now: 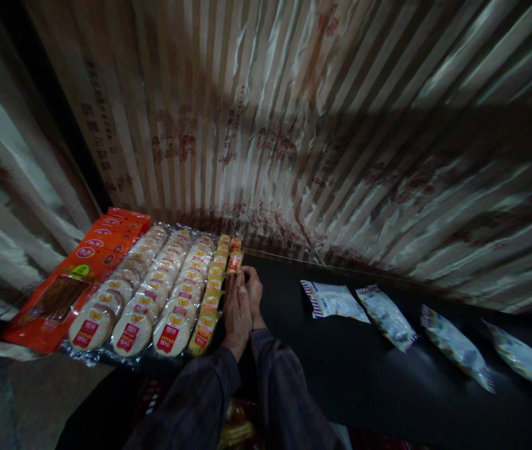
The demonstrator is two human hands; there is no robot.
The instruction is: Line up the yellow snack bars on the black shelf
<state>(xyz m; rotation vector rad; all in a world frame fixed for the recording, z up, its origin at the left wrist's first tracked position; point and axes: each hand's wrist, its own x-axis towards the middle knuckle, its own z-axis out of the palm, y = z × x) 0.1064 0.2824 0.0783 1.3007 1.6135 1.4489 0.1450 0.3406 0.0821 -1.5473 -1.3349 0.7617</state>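
L hand (236,317) & R hand (254,292) together, touching, fingers close at near end of short row of yellow pkts (234,262) — can't tell if either grips one. Longer yellow row (210,301) just L of hands, then 3 rows of overlapping round biscuits (172,331) in clear wrap; orange pkts (85,253) farthest L. Blk surface (336,362) by hands, running R — 4 pale shiny pkts (387,317) spaced out there, well apart from hands. Creased striped sheeting (242,144) beyond hands.
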